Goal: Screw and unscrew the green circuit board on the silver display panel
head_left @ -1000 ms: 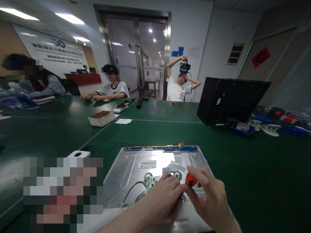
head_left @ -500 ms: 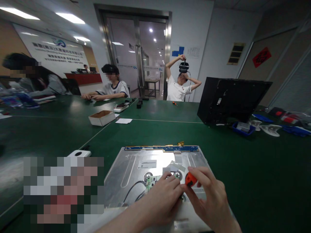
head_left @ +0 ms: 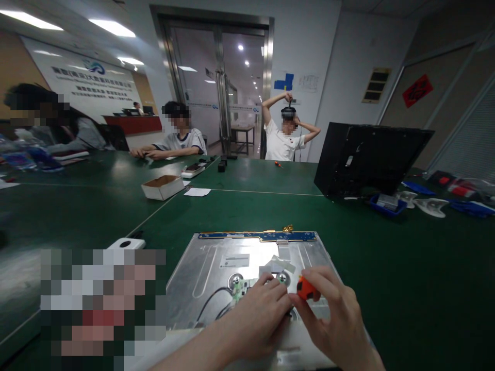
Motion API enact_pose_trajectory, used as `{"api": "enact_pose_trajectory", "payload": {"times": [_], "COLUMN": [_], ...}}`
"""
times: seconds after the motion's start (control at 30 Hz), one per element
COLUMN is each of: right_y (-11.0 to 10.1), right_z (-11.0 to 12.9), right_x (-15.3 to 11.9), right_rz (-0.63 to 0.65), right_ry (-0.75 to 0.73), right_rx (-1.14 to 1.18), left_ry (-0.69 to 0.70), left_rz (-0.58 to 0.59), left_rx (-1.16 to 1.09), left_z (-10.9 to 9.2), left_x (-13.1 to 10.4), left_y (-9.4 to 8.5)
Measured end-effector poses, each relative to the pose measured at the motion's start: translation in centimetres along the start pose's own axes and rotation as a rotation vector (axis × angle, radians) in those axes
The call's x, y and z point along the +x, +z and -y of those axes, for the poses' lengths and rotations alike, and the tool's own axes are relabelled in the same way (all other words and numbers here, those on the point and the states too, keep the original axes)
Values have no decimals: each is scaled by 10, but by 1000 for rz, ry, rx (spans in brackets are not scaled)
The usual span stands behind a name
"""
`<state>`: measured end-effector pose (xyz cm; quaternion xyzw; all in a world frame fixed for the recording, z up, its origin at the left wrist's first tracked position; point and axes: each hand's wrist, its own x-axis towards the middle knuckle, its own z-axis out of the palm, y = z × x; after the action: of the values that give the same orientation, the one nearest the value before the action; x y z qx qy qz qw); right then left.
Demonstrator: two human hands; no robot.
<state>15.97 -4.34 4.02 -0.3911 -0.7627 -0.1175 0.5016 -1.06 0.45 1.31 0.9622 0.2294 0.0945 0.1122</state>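
Note:
My right hand (head_left: pixel 334 314) grips the orange and black handle of a screwdriver (head_left: pixel 305 288) between thumb and fingers. Its shaft is not visible. Beside it, my left hand (head_left: pixel 266 306) is closed, with fingers curled down over a green circuit board (head_left: pixel 240 289); whatever the fingertips hold is hidden. Both hands are above a flat metal display panel (head_left: pixel 209 257) lying on the table. A blue circuit strip (head_left: pixel 232 236) runs along the panel's far edge. Black cables (head_left: pixel 207 304) lead off the green board, and pale tape pieces (head_left: pixel 276 265) stick to the metal behind my left hand.
A black monitor housing (head_left: pixel 367 159) stands at the right, near a blue tray (head_left: pixel 388 204) of parts. Ahead on the green table (head_left: pixel 247 214) are an open white box (head_left: pixel 162 187) and a paper (head_left: pixel 197 192). At left lies a white device (head_left: pixel 127 243). Several people sit around.
The screwdriver handle has turned and shifted slightly right in my right hand's fingers. My left hand stays put. The person opposite has lowered a headset onto their head.

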Motion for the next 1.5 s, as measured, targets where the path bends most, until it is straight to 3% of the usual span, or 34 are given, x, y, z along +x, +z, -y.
{"api": "enact_pose_trajectory", "payload": {"times": [0.33,0.63,0.97,1.27,1.5], "right_y": [-4,0,-5,0,-2], "right_z": [2,1,4,3,3], "right_x": [1,0,2,2,3], "right_rz": [87,-13,76,-34,2], "right_ry": [38,28,56,25,10], "right_rx": [13,-28,3,-26,-23], "left_ry": [20,7,6,-1,-2], "left_rz": [26,23,59,37,19], "left_rx": [26,29,26,-2,-6], "left_z": [2,1,-2,0,0], "left_x": [0,1,1,1,0], "left_y": [2,-1,-5,-2,-1]}}
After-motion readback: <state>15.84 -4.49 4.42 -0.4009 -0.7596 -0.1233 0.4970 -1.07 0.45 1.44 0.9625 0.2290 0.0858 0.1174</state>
